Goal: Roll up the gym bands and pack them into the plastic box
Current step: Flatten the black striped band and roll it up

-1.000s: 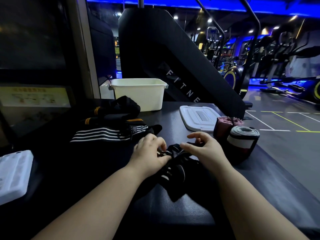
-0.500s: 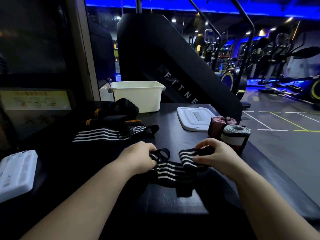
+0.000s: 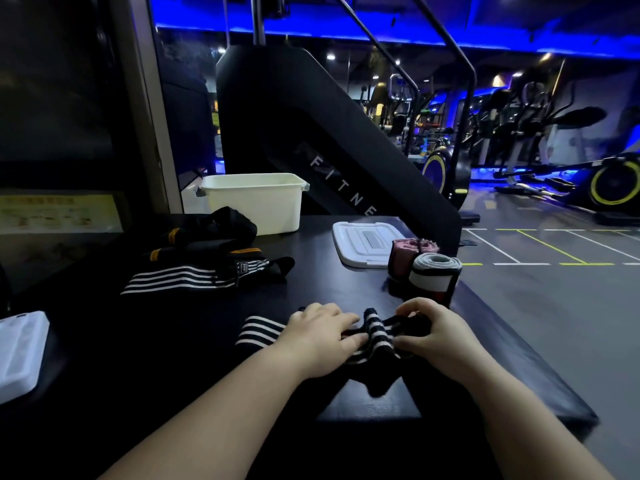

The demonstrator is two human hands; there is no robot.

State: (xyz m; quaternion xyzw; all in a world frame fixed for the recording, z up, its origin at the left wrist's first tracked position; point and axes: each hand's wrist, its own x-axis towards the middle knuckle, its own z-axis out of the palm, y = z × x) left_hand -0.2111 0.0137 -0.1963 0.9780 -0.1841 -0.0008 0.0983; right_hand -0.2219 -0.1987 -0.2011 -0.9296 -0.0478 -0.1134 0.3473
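A black band with white stripes (image 3: 258,332) lies flat on the dark padded bench (image 3: 485,341), its right end bunched into a small roll. My left hand (image 3: 322,337) presses down on the band just left of the roll. My right hand (image 3: 436,337) grips the roll from the right. Two rolled bands stand at the bench's right edge: a pink one (image 3: 408,252) and a grey and white one (image 3: 434,275). Several loose black bands (image 3: 204,261), some striped white or orange, are piled at the back left. Behind them stands the open white plastic box (image 3: 252,202).
The box's white lid (image 3: 363,244) lies flat right of the box. Another white lid or tray (image 3: 19,351) sits at the far left. A black stair machine (image 3: 311,140) rises behind the bench. The gym floor with exercise bikes drops off to the right.
Both hands went from pulling the striped band apart to laying it flat and pressing it down. The band's left end now stretches out to the left, and its right end is bunched between my hands.
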